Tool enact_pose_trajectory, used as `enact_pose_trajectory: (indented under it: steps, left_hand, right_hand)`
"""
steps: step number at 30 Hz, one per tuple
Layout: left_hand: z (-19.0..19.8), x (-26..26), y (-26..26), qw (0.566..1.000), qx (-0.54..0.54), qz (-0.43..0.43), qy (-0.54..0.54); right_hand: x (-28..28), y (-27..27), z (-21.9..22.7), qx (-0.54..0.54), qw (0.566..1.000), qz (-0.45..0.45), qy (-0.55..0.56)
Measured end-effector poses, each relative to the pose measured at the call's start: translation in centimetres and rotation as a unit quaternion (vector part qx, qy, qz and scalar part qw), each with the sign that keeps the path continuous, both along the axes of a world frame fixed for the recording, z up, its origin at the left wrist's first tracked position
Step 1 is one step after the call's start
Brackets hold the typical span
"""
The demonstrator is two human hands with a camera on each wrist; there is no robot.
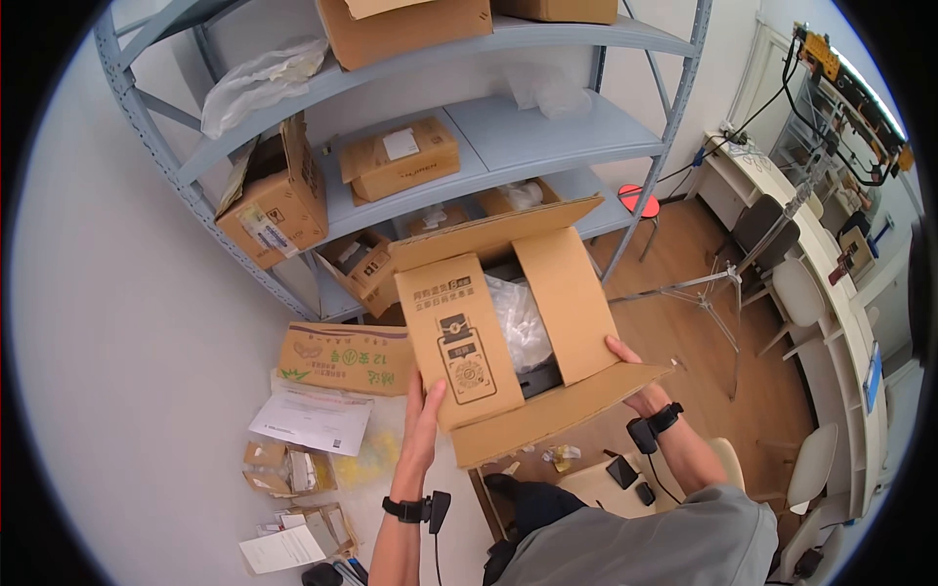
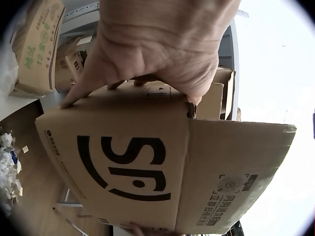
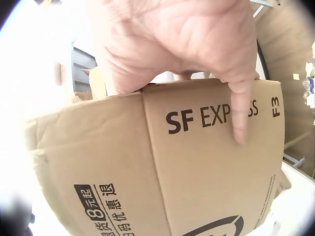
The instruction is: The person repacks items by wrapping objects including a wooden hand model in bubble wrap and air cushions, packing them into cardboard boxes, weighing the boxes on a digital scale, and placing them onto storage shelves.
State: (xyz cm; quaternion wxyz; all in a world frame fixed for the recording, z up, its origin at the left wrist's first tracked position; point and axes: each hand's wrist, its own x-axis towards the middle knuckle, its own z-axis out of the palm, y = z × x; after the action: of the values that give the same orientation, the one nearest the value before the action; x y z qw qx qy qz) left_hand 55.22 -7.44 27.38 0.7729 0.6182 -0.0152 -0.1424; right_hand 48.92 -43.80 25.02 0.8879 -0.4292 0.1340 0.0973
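Note:
An SF Express cardboard box (image 1: 459,303), its top flaps spread, is held between both hands over the floor and table edge. Through the gap in its top, crumpled clear plastic wrap (image 1: 516,317) and something dark show. My left hand (image 1: 420,427) grips the box's near left side, thumb near the printed flap. On the opposite side my right hand (image 1: 643,388) holds the box, partly covered by the near flap. In the right wrist view one finger (image 3: 239,118) lies straight across the SF Express lettering; other fingertips are hidden behind the cardboard.
A grey-blue metal shelf (image 1: 547,127) with cartons and plastic bags stands ahead. Left of the box, a green-printed carton (image 1: 342,356), a white paper (image 1: 313,418) and small opened boxes (image 1: 288,469) lie about. A tripod (image 1: 728,276) and chairs (image 1: 796,293) are at right.

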Motion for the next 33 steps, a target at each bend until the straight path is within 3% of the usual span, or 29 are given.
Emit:
enact_pose_trajectory:
  steps: [2,4,6,13,16,18,20,22,25,27,28,30,31,32,33]
  left_hand:
    - [1.2,3.4,-2.0,0.998,0.021,-0.031,-0.041]
    - [2.1,7.4,-4.2,0.992,0.083,-0.030,-0.095]
    - [4.1,12.9,-7.4,0.978,0.165,-0.051,-0.114]
    - [6.5,24.5,-16.0,0.980,0.032,-0.103,-0.168]
    - [7.4,27.3,-17.4,0.979,-0.006,-0.115,-0.169]
    - [7.5,28.7,-17.9,0.976,-0.026,-0.122,-0.180]
    - [6.7,30.5,-18.2,0.985,-0.029,-0.107,-0.136]
    - [5.8,32.0,-18.0,0.981,-0.043,-0.101,-0.160]
    - [5.5,32.1,-17.5,0.971,-0.074,-0.120,-0.193]
    - [5.5,32.2,-17.8,0.963,-0.096,-0.143,-0.207]
    - [5.3,32.6,-18.1,0.958,-0.049,-0.119,-0.255]
    - [5.3,33.4,-18.7,0.947,0.000,-0.094,-0.306]
    - [5.5,33.5,-19.3,0.955,0.095,-0.053,-0.274]
    - [5.6,33.6,-19.7,0.953,0.187,-0.009,-0.238]
    - [5.7,33.9,-19.9,0.953,0.187,-0.008,-0.236]
  right_hand:
    - [1.3,-0.7,0.1,0.003,1.000,-0.027,-0.007]
    - [2.9,-1.3,1.3,-0.026,0.995,-0.094,-0.023]
    - [5.7,-3.4,2.7,-0.032,0.993,-0.103,-0.053]
    - [14.4,-9.7,6.1,-0.080,0.980,-0.120,-0.139]
    - [18.3,-12.2,6.5,-0.073,0.980,-0.107,-0.154]
    - [20.7,-12.6,7.2,-0.110,0.981,-0.126,-0.101]
    - [22.9,-12.6,7.8,-0.129,0.975,-0.145,-0.105]
    - [24.8,-12.1,8.2,-0.142,0.971,-0.164,-0.105]
    - [25.8,-11.8,8.8,-0.079,0.973,-0.184,-0.111]
    - [26.1,-11.7,8.5,-0.026,0.959,-0.187,-0.212]
    - [26.6,-11.8,8.3,-0.029,0.959,-0.190,-0.209]
    - [28.5,-11.6,8.4,-0.250,0.920,-0.198,-0.226]
    - [28.4,-9.5,10.4,-0.319,0.893,-0.248,-0.199]
    - [29.4,-9.5,11.0,-0.319,0.893,-0.248,-0.199]
    - [30.6,-9.6,11.5,-0.348,0.887,-0.241,-0.184]
